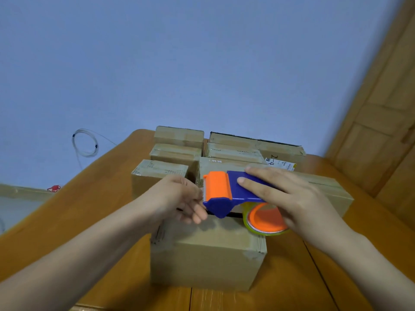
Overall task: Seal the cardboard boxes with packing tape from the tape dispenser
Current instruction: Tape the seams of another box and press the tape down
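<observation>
On top of the near brown cardboard box (208, 250), the light, rigid blue-and-orange plastic tape dispenser (226, 194) is being clasped by the right hand (289, 198), best held at its body, while the slippery tape end is being pinched by the left hand (179, 198).

Bare table (94, 221) at left of frame and lower right: open passage either side of front box (208, 254). Centre blocked by front box, dispenser (233, 194) above its top seam, left hand (179, 199) and right hand (289, 198) flanking. Behind, upper centre: stacked boxes (179, 151) packed close, narrow gaps only. Cable coil (85, 142) on wall, upper left. Wooden door (381, 108) closing right edge.
</observation>
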Available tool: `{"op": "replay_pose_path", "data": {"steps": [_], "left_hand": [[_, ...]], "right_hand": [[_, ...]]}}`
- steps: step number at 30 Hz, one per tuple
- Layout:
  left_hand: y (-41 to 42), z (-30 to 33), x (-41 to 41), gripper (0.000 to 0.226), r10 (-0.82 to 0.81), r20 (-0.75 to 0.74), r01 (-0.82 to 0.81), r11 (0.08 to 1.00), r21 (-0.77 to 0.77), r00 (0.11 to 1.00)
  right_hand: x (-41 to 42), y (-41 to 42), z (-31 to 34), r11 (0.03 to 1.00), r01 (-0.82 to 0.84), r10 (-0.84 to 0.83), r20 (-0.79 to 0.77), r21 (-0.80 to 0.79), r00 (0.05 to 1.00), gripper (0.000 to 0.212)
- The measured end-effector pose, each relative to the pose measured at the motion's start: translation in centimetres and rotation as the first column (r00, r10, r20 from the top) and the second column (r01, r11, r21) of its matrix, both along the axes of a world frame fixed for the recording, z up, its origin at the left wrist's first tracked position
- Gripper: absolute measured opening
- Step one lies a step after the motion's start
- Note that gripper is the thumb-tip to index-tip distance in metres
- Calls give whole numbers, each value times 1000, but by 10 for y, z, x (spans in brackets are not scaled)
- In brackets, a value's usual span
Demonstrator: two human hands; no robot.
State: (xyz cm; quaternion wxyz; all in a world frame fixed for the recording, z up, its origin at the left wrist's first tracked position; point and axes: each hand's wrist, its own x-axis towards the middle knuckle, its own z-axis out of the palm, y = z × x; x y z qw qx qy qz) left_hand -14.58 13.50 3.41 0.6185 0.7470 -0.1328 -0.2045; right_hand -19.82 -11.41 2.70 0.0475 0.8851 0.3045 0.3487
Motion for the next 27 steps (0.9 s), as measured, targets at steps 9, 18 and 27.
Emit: {"op": "replay_pose_path", "data": {"steps": [9, 18, 27], "left_hand": [[-2, -6, 3, 34, -21, 67, 22, 1000, -8, 997], [32, -10, 13, 29, 96, 180, -116, 988, 102, 979], [91, -28, 28, 28, 219, 66, -224, 971, 82, 974]], "right_hand": [[1, -16, 0, 999, -23, 23, -28, -27, 999, 67], [-14, -71, -8, 991, 135, -136, -56, -16, 989, 99], [-30, -110, -14, 981, 193, -193, -73, -9, 978, 91]]}}
